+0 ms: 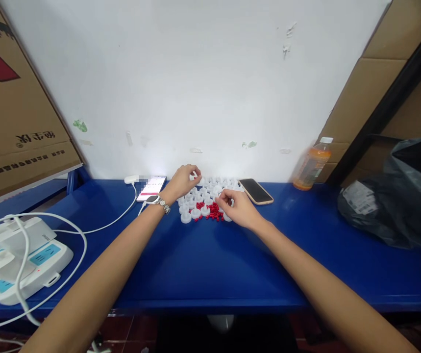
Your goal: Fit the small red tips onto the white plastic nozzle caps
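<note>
Forearms reach from the near edge over the blue worktop. Left of them sits a white power strip with looped cable, and a black bag lies far right. An orange bottle and two phones flank the work at the back. White caps cluster there, most looking unfilled beside a loose red heap of pellets. Left hand, curled, pinches one cap. Right hand closes its fingertips on something small I cannot make out, beside the pellets.
</note>
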{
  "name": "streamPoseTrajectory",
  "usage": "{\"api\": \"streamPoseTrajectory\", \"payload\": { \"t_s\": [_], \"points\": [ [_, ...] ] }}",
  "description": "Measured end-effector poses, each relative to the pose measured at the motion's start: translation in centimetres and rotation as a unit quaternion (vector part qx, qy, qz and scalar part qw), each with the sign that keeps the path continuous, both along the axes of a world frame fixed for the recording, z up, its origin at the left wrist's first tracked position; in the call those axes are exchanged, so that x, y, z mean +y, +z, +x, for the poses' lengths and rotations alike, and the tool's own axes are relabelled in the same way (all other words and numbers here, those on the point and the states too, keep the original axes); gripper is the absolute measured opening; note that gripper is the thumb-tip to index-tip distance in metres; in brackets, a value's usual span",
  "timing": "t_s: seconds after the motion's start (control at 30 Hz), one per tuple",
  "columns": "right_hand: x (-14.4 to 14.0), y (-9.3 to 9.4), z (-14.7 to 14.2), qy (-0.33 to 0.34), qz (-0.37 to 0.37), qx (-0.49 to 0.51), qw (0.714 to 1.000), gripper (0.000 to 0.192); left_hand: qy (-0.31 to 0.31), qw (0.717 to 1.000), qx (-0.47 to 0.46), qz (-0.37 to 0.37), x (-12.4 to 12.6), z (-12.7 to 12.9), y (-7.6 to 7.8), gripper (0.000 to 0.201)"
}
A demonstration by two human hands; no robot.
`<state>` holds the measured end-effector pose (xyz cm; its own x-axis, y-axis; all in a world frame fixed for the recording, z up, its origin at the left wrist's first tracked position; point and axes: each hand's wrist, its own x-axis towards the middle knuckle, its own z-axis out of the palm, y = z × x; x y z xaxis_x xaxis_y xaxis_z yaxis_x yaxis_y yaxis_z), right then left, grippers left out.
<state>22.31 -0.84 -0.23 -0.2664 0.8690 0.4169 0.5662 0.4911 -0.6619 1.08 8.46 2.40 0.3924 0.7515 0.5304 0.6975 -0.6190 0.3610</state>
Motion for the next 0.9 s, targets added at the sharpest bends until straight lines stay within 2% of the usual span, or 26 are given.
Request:
{"api": "streamPoseTrajectory", "payload": {
  "t_s": [0.13,0.27,0.43,0.6,0.67,0.73,0.83,0.9],
  "points": [
    [-0.7,-0.1,-0.1,0.03,0.048,-0.137,0.989,0.006,-0.072,0.996,-0.053,-0.021,-5.4,-0.3,0.1,0.019],
    [-1.1,-0.4,-0.5,0.027,0.075,-0.212,0.974,0.006,-0.094,0.989,-0.092,-0.065,-8.8,0.2,-0.8,0.02],
    [-1.0,-0.6,-0.6,0.015,0.085,-0.255,0.963,0.005,-0.105,0.985,-0.111,-0.083,-9.3,0.5,-2.1,0.024],
    [-0.9,-0.8,-0.6,0.019,0.075,-0.262,0.962,0.007,-0.11,0.976,-0.147,-0.117,-9.6,0.9,-2.5,0.034],
    [-0.9,-0.8,-0.7,0.019,0.078,-0.233,0.969,0.007,-0.101,0.974,-0.159,-0.123,-9.9,1.1,-2.5,0.04],
    [-0.8,-0.7,-0.7,0.018,0.069,-0.163,0.984,0.008,-0.088,0.972,-0.174,-0.133,-10.1,1.3,-2.6,0.045],
    [-0.5,-0.4,-0.9,0.033,0.002,0.027,0.999,0.01,-0.08,0.961,-0.202,-0.17,-10.3,1.5,-3.0,0.045],
    [-0.3,-0.3,-1.2,0.065,-0.061,0.164,0.983,0.017,-0.085,0.951,-0.228,-0.192,-10.3,1.6,-3.3,0.044]
  ]
}}
